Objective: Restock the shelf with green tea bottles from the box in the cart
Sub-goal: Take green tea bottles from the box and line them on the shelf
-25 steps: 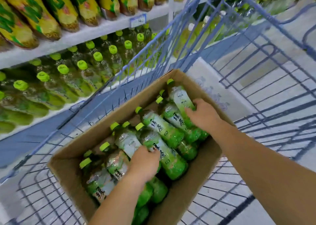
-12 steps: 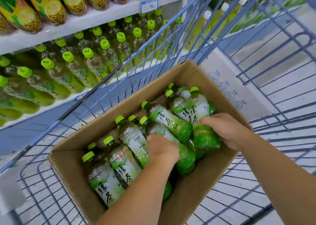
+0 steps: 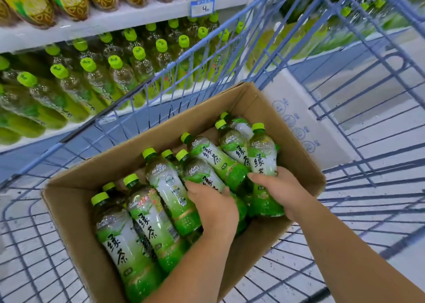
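Blue cart [image 3: 184,57]: one box [image 3: 76,210], ten visible bottles [image 3: 119,245].

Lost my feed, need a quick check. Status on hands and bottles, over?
Left hand grips middle bottle; right hand grips far-right bottle. Both inside the box, not yet out. Cart wall stands between box and shelf.

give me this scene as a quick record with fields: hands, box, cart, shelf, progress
left hand: grips the middle bottle in the box
right hand: grips the right-side bottle, fingers curled round its lower half
box: open cardboard, in the cart, holding green-capped tea bottles that lie tilted
cart: blue wire, alongside the shelf
white carton: in the cart, beyond the box
shelf: rows of green-capped bottles below, price tag on the edge
progress: neither gripped bottle lifted out yet
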`<state>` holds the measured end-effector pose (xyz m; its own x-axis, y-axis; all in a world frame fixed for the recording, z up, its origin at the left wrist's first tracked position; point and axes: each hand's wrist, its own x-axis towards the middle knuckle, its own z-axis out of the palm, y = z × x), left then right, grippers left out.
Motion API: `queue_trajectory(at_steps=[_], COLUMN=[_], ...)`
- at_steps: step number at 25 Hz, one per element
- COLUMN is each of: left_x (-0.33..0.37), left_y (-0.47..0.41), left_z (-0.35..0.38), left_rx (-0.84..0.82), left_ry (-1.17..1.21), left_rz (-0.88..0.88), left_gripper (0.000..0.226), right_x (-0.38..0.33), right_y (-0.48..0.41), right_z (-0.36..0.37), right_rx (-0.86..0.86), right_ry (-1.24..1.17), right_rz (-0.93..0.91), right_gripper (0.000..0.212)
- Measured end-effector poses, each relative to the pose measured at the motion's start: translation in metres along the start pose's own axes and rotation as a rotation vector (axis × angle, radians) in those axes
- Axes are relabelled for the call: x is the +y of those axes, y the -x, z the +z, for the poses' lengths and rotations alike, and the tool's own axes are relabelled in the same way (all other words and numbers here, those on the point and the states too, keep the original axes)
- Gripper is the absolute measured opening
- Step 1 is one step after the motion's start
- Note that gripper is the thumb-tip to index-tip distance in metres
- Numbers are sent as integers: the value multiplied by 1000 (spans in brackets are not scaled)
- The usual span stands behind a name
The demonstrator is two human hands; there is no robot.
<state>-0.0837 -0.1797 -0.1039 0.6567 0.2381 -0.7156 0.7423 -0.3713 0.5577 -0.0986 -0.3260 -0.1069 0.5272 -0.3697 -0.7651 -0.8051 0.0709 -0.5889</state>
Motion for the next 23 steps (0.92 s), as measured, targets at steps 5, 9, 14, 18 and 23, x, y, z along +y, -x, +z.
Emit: queue_trajectory(at_steps=[5, 9, 14, 18, 23], left_x=[8, 7, 11, 8, -2], left_y=[-9, -13, -1, 9, 13], left_z=[3, -15, -57, -115, -218], left_rx=[27, -64, -276, -304, -273], left_ry=[54, 268, 359, 328, 423], left_rz=[-111, -158, -62, 83, 144], left_gripper=[90, 60, 50, 73, 83], right_x=[2, -5, -16, -23, -45], right_y=[2, 6, 26, 55, 116], right_z=[3, -2, 11, 41, 95], right_rx=[21, -49, -177, -174, -159], right_ry=[-139, -185, -177, -98, -73], right_rz=[-8, 19, -62, -114, -188], right_gripper=[30, 36, 32, 49, 44])
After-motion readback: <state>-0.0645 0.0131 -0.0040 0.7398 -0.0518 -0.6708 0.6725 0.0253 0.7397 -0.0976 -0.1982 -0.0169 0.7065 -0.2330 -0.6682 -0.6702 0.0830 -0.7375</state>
